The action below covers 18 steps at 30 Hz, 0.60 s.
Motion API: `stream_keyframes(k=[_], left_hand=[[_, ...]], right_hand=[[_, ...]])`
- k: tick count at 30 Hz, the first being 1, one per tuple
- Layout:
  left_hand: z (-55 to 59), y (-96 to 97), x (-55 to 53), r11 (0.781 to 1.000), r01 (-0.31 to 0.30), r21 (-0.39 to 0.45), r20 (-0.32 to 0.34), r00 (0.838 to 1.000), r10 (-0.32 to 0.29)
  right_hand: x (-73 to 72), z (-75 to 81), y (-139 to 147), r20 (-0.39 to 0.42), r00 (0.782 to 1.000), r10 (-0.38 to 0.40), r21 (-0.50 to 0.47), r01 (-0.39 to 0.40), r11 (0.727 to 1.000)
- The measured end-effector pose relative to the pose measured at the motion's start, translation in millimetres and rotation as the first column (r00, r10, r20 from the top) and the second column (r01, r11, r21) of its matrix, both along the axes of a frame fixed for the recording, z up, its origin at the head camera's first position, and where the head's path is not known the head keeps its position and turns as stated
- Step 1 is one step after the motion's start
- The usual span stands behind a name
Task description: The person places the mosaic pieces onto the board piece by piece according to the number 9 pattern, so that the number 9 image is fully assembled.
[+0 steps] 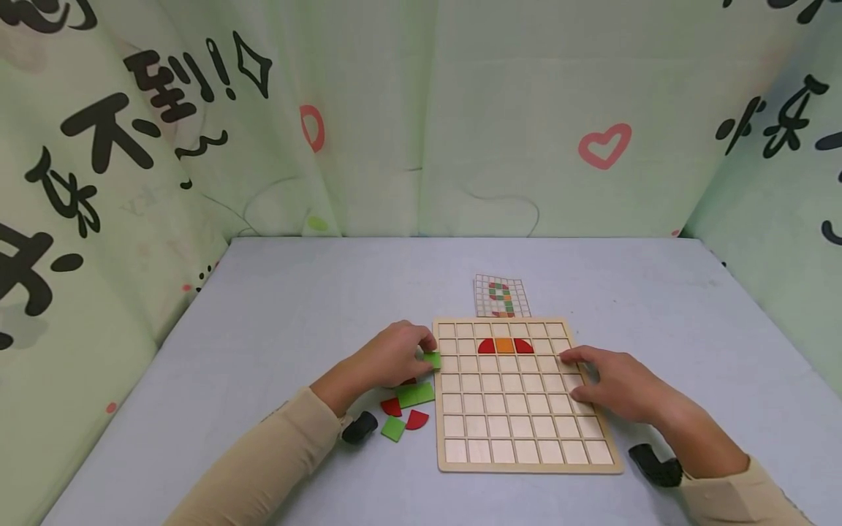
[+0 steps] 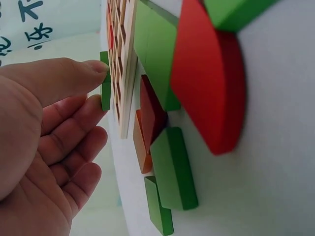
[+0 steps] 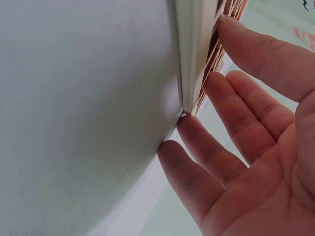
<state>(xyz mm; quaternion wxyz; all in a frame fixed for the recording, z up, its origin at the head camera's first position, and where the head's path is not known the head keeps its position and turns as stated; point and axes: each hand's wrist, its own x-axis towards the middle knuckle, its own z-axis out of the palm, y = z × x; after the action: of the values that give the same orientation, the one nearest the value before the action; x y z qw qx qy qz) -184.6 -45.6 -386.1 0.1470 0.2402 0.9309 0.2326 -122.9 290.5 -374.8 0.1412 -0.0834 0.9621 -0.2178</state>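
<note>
A: Where's the green pc in hand?
B: That green block [image 1: 432,359]? At the L edge of the grid board [image 1: 497,426], toward its far end; can't tell if they touch. L hand [image 1: 393,356] pinches it btwn thumb & index, other fingers loosely bent.
A: R hand?
B: R hand [image 1: 615,381] is at the board's R side, unclenched, fingers fairly straight, tips resting on the frame & grid.
A: What's in the board?
B: 2nd row from its far edge, side by side: L red pc [image 1: 486,347], orange sq. [image 1: 504,345], R red pc [image 1: 524,347]. Both reds have a rounded outer corner.
A: Loose pcs?
B: Just L of board: green slab [image 1: 415,395] (one pc or two butted, can't tell), two red wedges [image 1: 417,420], green sq. [image 1: 393,429]. L wrist cam also gets a dark red pc [image 2: 152,110] & an orange-brown pc [image 2: 142,145] near the board.
A: Further out?
B: Pattern card [image 1: 483,296] w/ printed grid, right at board's far edge. White table [image 1: 296,292] under board; green curtain [image 1: 500,95] w/ red heart outlines, well beyond it.
</note>
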Motion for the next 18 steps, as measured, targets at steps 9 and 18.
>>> stream_keyframes(k=[9,18], left_hand=[[1.2,5.0,-0.3,1.0,0.006,-0.013,-0.004,1.0,-0.006],[4.4,9.3,0.9,1.0,0.015,-0.014,-0.009,1.0,-0.015]], right_hand=[[0.5,-0.5,0.5,-0.015,1.0,0.013,-0.005,-0.013,1.0],[0.4,-0.7,-0.1,-0.008,1.0,0.008,0.0,-0.008,1.0]])
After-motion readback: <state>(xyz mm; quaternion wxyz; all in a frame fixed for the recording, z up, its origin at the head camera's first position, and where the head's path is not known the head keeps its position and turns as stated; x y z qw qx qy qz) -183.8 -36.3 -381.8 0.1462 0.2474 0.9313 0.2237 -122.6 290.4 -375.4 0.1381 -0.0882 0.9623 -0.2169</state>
